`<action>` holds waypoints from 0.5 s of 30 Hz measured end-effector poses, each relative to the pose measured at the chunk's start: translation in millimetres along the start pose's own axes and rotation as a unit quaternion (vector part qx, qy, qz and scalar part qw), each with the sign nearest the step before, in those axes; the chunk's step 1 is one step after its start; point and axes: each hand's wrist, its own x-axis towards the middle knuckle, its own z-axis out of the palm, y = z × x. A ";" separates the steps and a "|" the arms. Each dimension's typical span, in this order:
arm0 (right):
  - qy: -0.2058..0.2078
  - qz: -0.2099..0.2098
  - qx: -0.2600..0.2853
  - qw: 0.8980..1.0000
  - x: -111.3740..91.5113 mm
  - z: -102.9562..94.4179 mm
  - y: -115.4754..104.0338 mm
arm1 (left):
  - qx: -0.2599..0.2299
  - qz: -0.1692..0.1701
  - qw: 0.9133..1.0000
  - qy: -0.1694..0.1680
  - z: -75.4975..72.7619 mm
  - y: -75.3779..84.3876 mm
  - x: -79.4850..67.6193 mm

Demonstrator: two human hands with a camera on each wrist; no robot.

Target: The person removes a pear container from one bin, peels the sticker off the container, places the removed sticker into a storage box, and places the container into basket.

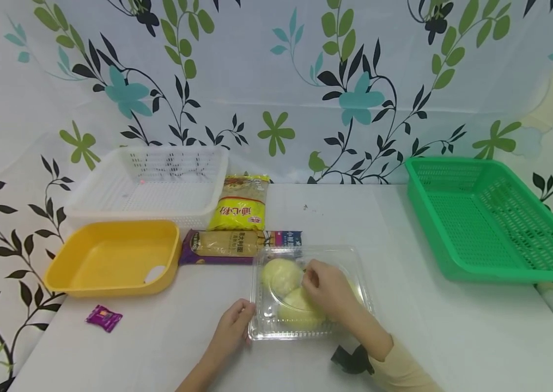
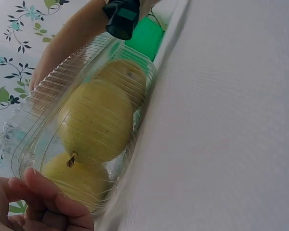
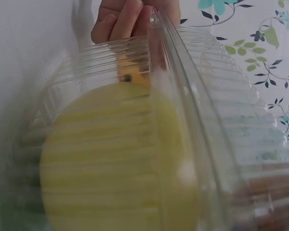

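Observation:
A clear plastic box (image 1: 276,333) with a ridged lid stands in front, holding several yellow pears (image 1: 281,276). My left hand (image 1: 234,326) grips the box's left edge, thumb close to the rim. In the left wrist view its curled fingers (image 2: 62,204) show beside the box corner, near a pear's stem (image 2: 72,160). Over the lid is my right hand (image 1: 330,291), fingers bent down with the tips close together. Nothing shows in its grasp. Through the ridged wall in the right wrist view, one pear (image 3: 106,159) looms large.
Behind the box lie a long noodle pack (image 1: 227,243) and a yellow pasta bag (image 1: 242,209). On the left are a yellow basin (image 1: 104,272), a white basket (image 1: 173,198) and a purple wrapped sweet (image 1: 104,318). A green basket (image 1: 477,234) stands right. A black device (image 1: 352,359) sits by my right wrist.

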 end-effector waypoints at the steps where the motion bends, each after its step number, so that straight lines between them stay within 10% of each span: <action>1: -0.001 0.002 0.001 1.000 0.0 -0.2 -0.3 | -0.013 -0.010 1.000 -0.003 -0.3 0.0 0.4; 15: 0.014 -0.002 -0.064 0.998 -1.5 -0.5 -2.7 | 0.010 -0.019 0.999 0.050 2.7 1.0 0.9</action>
